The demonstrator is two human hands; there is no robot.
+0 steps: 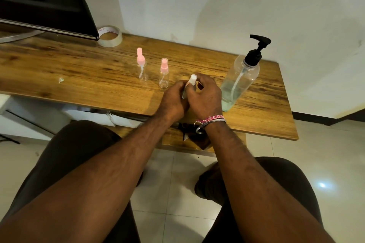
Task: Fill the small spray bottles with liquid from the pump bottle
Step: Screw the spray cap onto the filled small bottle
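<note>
In the head view, both hands meet over the near edge of the wooden table [79, 69]. The left hand [174, 100] curls its fingers round the body of a small spray bottle [190, 85], hiding most of it; only the pale cap and a sliver of clear wall show. The right hand [205, 96] pinches its top. Two pink-capped spray bottles [142, 65] [164, 74] stand apart behind. The pump bottle [240, 79] stands right, liquid low. A tape roll [109, 36] is partly cut off by the monitor [45, 0].

Bare table [59, 65] lies left; pump bottle [240, 81] blocks the right side
</note>
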